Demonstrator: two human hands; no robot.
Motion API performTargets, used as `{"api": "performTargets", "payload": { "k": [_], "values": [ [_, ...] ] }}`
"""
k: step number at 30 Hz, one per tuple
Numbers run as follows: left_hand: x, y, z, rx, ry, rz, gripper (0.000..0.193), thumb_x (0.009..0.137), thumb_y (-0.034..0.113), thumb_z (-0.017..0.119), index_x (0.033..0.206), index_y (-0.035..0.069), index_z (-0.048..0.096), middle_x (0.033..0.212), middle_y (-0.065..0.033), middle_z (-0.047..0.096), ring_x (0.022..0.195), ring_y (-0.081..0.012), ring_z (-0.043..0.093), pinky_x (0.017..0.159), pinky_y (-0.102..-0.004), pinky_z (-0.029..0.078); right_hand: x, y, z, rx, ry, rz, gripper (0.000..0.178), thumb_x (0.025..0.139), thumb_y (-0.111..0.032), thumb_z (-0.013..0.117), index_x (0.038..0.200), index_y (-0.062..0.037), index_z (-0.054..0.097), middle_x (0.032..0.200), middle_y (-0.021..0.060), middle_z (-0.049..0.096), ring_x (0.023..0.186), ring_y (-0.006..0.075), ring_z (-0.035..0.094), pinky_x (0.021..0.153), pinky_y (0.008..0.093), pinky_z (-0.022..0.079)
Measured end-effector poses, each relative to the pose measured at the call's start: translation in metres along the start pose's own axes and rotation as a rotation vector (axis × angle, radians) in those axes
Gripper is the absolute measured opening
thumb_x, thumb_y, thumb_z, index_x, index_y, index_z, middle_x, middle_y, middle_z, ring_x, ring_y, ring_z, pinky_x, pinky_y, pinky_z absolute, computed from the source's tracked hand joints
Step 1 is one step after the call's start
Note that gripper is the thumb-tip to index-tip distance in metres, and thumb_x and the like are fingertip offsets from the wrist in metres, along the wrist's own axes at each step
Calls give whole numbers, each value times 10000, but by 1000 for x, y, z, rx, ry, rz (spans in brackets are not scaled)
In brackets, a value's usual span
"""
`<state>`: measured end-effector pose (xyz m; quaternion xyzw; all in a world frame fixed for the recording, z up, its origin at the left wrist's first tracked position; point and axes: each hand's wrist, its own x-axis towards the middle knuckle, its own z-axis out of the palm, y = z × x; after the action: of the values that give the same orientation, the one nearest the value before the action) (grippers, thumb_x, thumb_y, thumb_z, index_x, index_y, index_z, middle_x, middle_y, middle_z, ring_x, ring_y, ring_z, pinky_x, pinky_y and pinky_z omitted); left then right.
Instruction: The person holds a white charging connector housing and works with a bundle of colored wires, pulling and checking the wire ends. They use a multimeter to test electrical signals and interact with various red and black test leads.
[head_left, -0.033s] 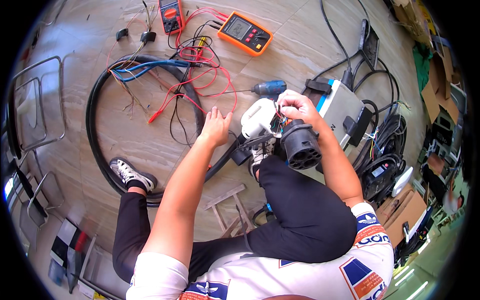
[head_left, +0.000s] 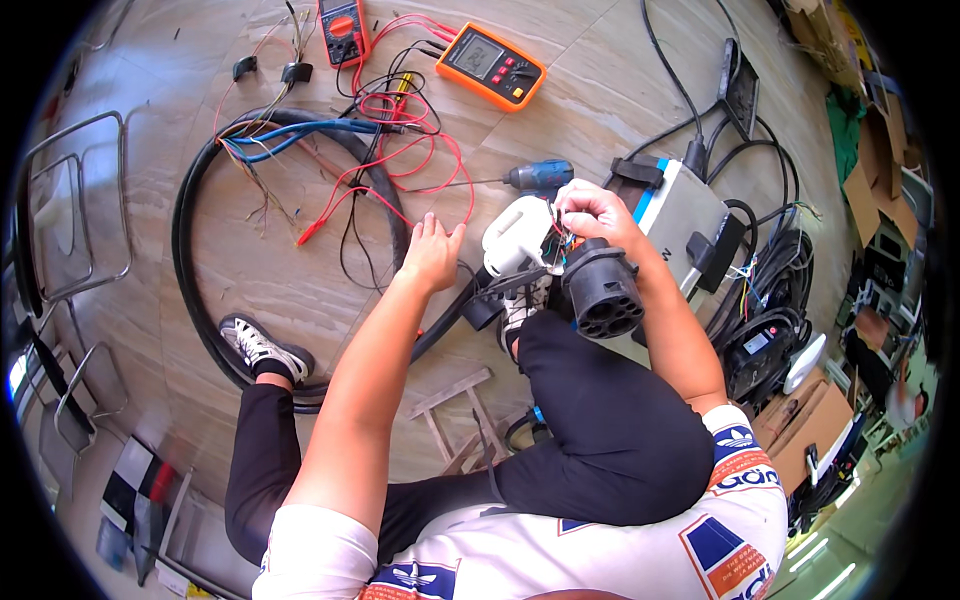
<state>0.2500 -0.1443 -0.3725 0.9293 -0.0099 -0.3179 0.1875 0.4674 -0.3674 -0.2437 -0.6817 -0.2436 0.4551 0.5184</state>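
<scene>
Wires, thin and multicoloured, [head_left: 557,236] are pinched between right fingers [head_left: 580,200].
Left fingers [head_left: 430,230] are extended near red insulated lead [head_left: 472,193]; hold cannot be told.

Bright, even light, pale sheen on the floor [head_left: 170,90], fisheye bending, black corners, soft edges

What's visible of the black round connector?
The black connector is a stubby, plastic-looking cylinder with a collar and several round holes in its end face, tilted toward the picture's lower edge. Coloured wires show behind it, beside the white housing. The right hand is at those wires; contact with the connector is unclear.
</scene>
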Motion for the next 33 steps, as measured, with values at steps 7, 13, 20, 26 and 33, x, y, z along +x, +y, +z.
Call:
{"api": "performTargets", "payload": {
  "k": [7,13,20,26,33],
  "values": [
    [3,4,-2,24,-35,-21,833,797,249,741,1521,68,370,1432,-384,448,1424,-517,344,1165,-564,312,0,-1,1,-6,5,-9,293,854,-270,687,846,13,612,923,52,573,896,154,544,828,305,445],
    [3,6,-3,38,-48,-26,830,809,265,744,1526,79,368,1439,-386,442,1428,-521,338,1167,-566,304,1,-3,1,-9,6,0,289,856,-271,683,832,7,605,905,49,567,882,153,543,818,308,448],
    [1,9,-2,79,-40,-28,840,820,259,733,1549,95,348,1447,-392,431,1435,-521,327,1173,-568,290,1,1,1,-11,9,-6,290,857,-277,680,830,4,608,893,49,564,877,155,543,815,311,448],
    [0,7,-9,43,-64,-26,744,846,138,609,1548,105,365,1462,-379,425,1447,-506,321,1179,-570,279,1,-3,2,-10,19,-3,294,853,-280,675,826,5,605,888,47,558,869,156,540,810,313,447],
    [-3,9,-12,55,-66,-17,729,839,103,581,1540,104,380,1463,-369,432,1448,-499,324,1180,-574,275,0,-2,1,-11,10,1,303,853,-287,676,823,6,601,893,45,553,870,153,534,808,312,444]
  ]
}}
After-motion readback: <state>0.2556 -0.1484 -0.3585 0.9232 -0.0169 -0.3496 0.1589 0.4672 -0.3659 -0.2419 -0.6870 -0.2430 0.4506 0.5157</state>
